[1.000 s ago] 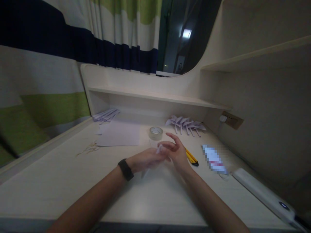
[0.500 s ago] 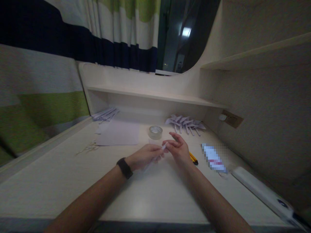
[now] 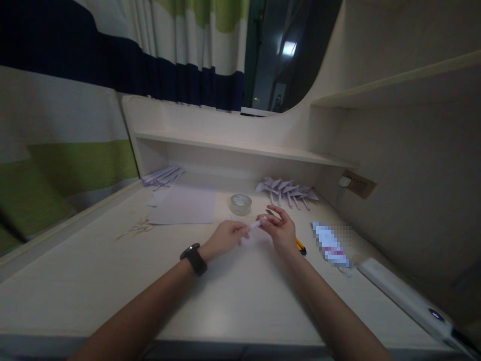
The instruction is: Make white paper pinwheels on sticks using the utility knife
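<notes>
Two hands on one small rolled paper piece (image 3: 255, 225), held just above the surface (image 3: 233, 301), in front of the tape roll (image 3: 241, 204). Left hand (image 3: 225, 236) is curled closed around the lower end; right hand (image 3: 280, 231) pinches the upper tip between thumb and forefinger, its other fingers loose. Paper is thin and light, so I'd keep the pinch gentle and roll with the fingertips, not the palm, or it will crush. Best to keep the left hand as the anchor and let the right do the turning. Dim light, fine detail of the fold unreadable. Nearby: folded paper pieces (image 3: 287, 189) at the back, flat sheet (image 3: 184, 204) to the left, yellow cutter (image 3: 299, 245) just beside the right hand.
</notes>
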Motion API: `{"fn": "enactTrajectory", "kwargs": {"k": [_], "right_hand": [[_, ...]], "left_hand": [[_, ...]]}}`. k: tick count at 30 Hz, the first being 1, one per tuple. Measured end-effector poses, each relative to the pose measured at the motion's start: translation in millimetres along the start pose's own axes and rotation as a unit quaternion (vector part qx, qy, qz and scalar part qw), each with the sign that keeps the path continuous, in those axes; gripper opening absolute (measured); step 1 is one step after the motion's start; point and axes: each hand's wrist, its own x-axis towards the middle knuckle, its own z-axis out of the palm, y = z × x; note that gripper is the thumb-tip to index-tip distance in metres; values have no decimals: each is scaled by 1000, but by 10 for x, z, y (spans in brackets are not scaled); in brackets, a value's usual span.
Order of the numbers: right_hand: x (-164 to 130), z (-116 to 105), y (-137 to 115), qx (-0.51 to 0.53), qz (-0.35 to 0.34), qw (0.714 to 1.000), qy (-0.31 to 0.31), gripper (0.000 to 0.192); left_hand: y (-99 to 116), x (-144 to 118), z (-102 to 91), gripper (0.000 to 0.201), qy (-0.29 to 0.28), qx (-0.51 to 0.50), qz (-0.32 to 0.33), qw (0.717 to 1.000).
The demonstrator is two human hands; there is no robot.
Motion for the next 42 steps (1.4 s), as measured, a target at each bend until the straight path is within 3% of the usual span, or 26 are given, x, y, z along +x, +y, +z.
{"fn": "enactTrajectory", "kwargs": {"k": [4,7,13,18,28,35,38,42], "right_hand": [[32,-45,18,-24,-10,1000,-3,55],[39,-34,59,-73,-8,997,-14,54],[48,-9,127,-133,0,991,-8,47],[62,-41,165,-120,12,993,16,48],[25,-58,266,-183,-37,982,-42,39],[33,-78,262,-190,-28,981,-22,37],[-5,-82,200,-260,-76,962,-46,24],[-56,-58,85,-358,-179,905,-143,4]], "left_hand": [[-108,32,-89,40,23,44,-15,999],[-176,46,-122,38,58,110,15,992],[-154,1,-109,36,70,195,69,976],[-184,25,-142,31,56,142,62,986],[-244,61,-155,31,74,125,66,987],[-198,58,-138,33,65,71,13,995],[-220,63,-143,35,51,93,20,994],[-275,77,-145,35,20,104,31,994]]}}
